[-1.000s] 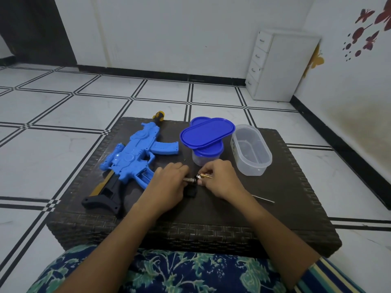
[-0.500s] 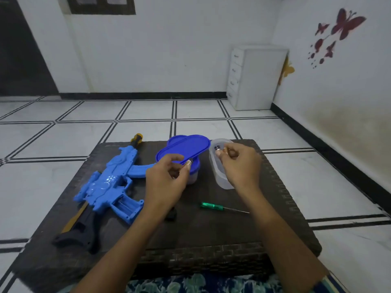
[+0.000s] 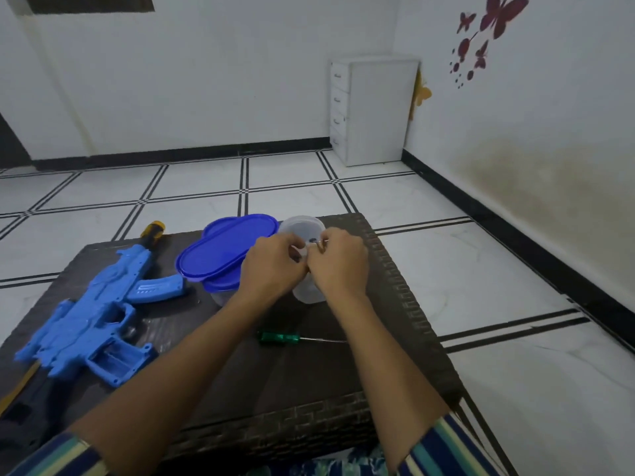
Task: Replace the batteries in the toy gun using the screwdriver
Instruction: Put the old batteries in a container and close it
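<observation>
The right hand (image 3: 338, 266) pinches what I take for a small, metal-tipped battery (image 3: 319, 242), blurred, just above the open clear plastic tub (image 3: 302, 225). The left hand (image 3: 271, 269) touches it from the left with its fingers curled. I cannot tell whether it holds anything.

A battery is likely rigid, smooth and apt to roll. It is best taken across its barrel, with the ends left free.

The blue moulded-plastic toy gun (image 3: 99, 314), with its black stock and orange muzzle, lies well left of the grip and nearer the person, on the dark woven table (image 3: 395, 304). It looks light, hollow and stiff, and a rectangular bay stands open on its near side.

The green-handled, thin-shafted screwdriver (image 3: 280, 337) lies on the near side of the grip, between the forearms.
</observation>
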A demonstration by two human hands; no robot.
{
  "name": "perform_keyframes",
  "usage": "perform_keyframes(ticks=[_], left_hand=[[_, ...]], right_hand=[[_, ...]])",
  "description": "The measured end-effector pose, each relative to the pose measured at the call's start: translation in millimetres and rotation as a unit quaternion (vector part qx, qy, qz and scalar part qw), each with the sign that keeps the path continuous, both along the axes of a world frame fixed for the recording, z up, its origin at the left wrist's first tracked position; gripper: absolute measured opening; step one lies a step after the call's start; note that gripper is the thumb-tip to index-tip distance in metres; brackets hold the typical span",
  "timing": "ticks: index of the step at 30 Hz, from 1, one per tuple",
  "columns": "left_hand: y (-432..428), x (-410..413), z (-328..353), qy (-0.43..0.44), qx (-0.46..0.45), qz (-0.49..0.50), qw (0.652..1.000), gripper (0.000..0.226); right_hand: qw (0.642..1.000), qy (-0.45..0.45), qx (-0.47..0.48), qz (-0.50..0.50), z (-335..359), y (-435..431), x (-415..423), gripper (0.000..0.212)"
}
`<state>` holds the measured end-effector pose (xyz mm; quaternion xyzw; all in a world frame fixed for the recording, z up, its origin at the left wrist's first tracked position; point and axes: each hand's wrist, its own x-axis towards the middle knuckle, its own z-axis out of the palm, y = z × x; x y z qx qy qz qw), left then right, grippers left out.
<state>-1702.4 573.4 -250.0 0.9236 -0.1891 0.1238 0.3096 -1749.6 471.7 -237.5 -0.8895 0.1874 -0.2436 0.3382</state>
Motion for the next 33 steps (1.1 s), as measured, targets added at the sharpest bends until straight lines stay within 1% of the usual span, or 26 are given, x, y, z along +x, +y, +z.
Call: perform_keyframes(ticks=[2, 4, 7, 9, 11, 12, 14, 16, 17, 18, 20, 23, 25, 26, 28, 29, 30, 31, 32, 33], left_hand=[[0.6, -3.0, -1.0, 0.009, 0.002, -0.014, 1.0, 0.032], [3.6, -5.6, -1.2, 0.008, -0.01, -0.022, 1.0, 0.032], [14.6, -10.9, 7.4, -0.044, -0.017, -0.017, 0.999, 0.032], [28.1, -14.9, 17.8, -0.092, 0.0, 0.006, 0.996, 0.034], [44.8, -13.0, 23.7, -0.095, 0.062, 0.057, 0.992, 0.047], [53.6, -10.4, 24.6, -0.069, 0.119, 0.081, 0.987, 0.058], [72.1, -7.2, 27.4, 0.032, 0.224, 0.088, 0.97, 0.078], [85.2, -8.7, 27.1, 0.131, 0.273, 0.056, 0.952, 0.091], [90.2, -11.4, 27.6, 0.149, 0.285, 0.041, 0.946, 0.093], [93.6, -15.1, 28.2, 0.142, 0.296, 0.033, 0.944, 0.091], [93.8, -24.7, 31.0, 0.098, 0.32, 0.033, 0.942, 0.076], [96.7, -39.2, 38.0, 0.049, 0.314, 0.036, 0.947, 0.037], [103.8, -46.0, 52.2, 0.018, 0.268, 0.058, 0.961, 0.017], [109.5, -44.5, 58.4, -0.003, 0.218, 0.076, 0.973, 0.012], [115.6, -39.3, 71.2, -0.037, 0.056, 0.12, 0.99, 0.016], [114.0, -36.1, 74.0, -0.017, -0.062, 0.134, 0.989, 0.021], [106.8, -36.0, 74.9, 0.039, -0.2, 0.138, 0.969, 0.025], [94.8, -39.1, 73.9, 0.12, -0.334, 0.134, 0.925, 0.025], [80.2, -42.6, 71.3, 0.198, -0.432, 0.133, 0.87, 0.023], [66.8, -46.4, 67.1, 0.253, -0.487, 0.143, 0.823, 0.022]], right_hand=[[1.0, -0.003, 0.004, 0.011, 1.3, 0.7, -2.2, 0.027], [1.0, -0.005, 0.013, 0.02, 1.7, 1.1, -4.6, 0.03], [0.998, -0.032, 0.042, 0.027, -0.5, -1.4, -7.9, 0.033], [0.997, -0.054, 0.046, 0.026, -1.3, -2.9, -11.1, 0.031], [0.996, -0.078, 0.034, 0.02, -1.6, -3.5, -14.4, 0.024], [0.995, -0.091, 0.028, 0.02, -1.5, -3.1, -16.2, 0.021], [0.992, -0.116, 0.016, 0.037, 1.1, 3.9, -19.6, 0.017], [0.99, -0.124, 0.002, 0.066, 5.0, 16.0, -22.7, 0.015], [0.989, -0.124, -0.001, 0.083, 6.7, 24.2, -23.2, 0.014], [0.987, -0.124, -0.004, 0.097, 8.2, 32.7, -23.3, 0.013], [0.987, -0.116, -0.003, 0.113, 10.8, 47.6, -22.4, 0.011], [0.99, -0.082, 0.003, 0.117, 12.6, 66.9, -19.0, 0.011], [0.989, -0.085, 0.034, 0.116, 12.2, 77.2, -19.4, 0.012], [0.987, -0.098, 0.057, 0.114, 11.4, 81.4, -19.8, 0.013], [0.982, -0.119, 0.106, 0.101, 12.2, 87.8, -20.1, 0.02], [0.978, -0.119, 0.142, 0.097, 13.7, 89.2, -20.2, 0.024], [0.97, -0.117, 0.188, 0.096, 16.2, 88.6, -20.6, 0.029], [0.962, -0.113, 0.232, 0.094, 19.0, 85.9, -20.5, 0.034], [0.954, -0.112, 0.265, 0.084, 21.3, 80.4, -20.2, 0.038], [0.951, -0.107, 0.283, 0.07, 22.1, 72.8, -19.9, 0.039]])
